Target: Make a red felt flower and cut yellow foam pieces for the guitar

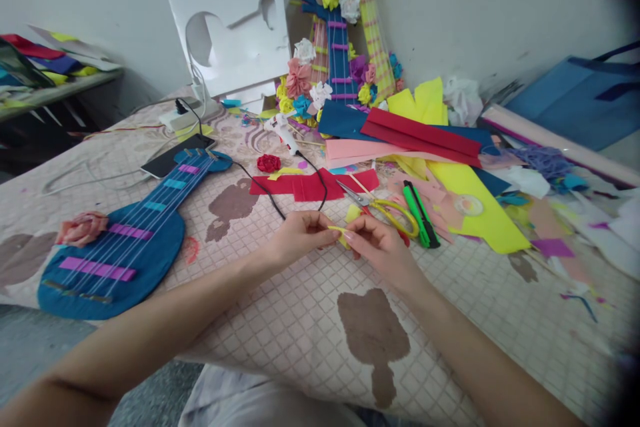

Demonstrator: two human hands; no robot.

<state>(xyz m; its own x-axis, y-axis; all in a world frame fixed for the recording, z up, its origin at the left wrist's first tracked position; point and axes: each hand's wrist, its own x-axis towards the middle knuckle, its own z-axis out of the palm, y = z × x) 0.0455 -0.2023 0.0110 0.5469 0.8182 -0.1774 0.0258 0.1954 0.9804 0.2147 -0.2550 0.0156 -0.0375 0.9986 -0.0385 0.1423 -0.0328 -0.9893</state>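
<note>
Over the quilted cover (300, 353), left hand (300, 235) and right hand (381, 248), equally near, each pinch one end of a yellow strip (338, 229), long axis 9-to-3 o'clock, yellow-handled scissors (387, 208) at 1 o'clock.

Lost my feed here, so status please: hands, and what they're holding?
Left hand, right hand both pinching yellow strip. Scissors, green cutter lie just beyond right hand. Black cable close behind left hand.

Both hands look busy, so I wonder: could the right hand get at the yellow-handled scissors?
Probably yes: the scissors lie uncovered just beyond the right hand, with nothing between; but it and the left hand both pinch a yellow strip.
</note>
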